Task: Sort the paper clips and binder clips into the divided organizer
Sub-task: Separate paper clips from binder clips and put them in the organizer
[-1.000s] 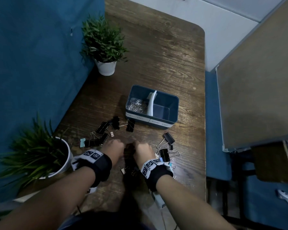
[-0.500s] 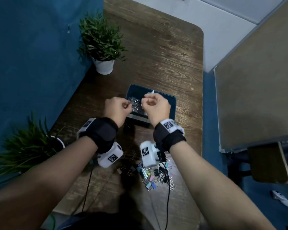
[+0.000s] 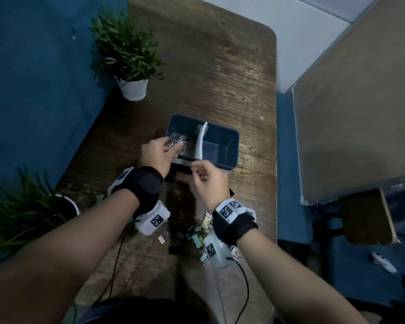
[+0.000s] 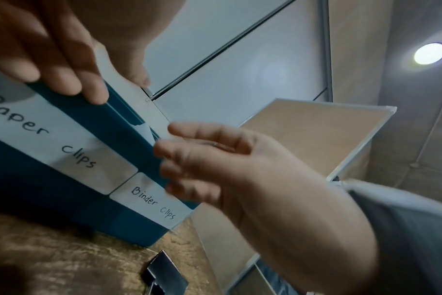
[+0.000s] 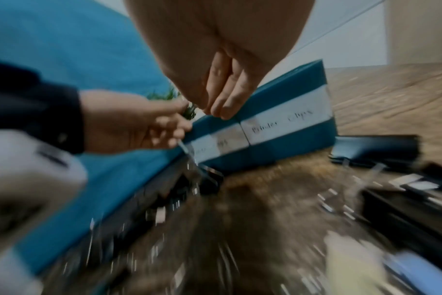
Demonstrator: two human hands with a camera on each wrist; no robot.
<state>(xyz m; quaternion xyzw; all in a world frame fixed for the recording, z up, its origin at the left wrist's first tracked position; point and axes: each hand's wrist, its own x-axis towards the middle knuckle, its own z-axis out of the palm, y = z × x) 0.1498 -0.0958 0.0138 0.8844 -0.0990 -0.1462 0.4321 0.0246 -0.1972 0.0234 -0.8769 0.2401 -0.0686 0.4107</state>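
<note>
Just past the left hand (image 3: 158, 152), the organizer (image 3: 232, 146) sat with paper clips (image 3: 185, 142) in its left compartment, that hand's fingers loose over them. The right hand (image 3: 207, 181), fingers relaxed and seemingly empty, hovered at the divider (image 3: 200, 142). Best release low; binder clips (image 3: 197, 237) crowded the counter (image 3: 220, 78) behind both wrists.

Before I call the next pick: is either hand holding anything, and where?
Left hand rests fingers on the organizer rim, nothing visibly held. Right hand may pinch a thin wire between thumb and forefinger; too small to tell.
</note>
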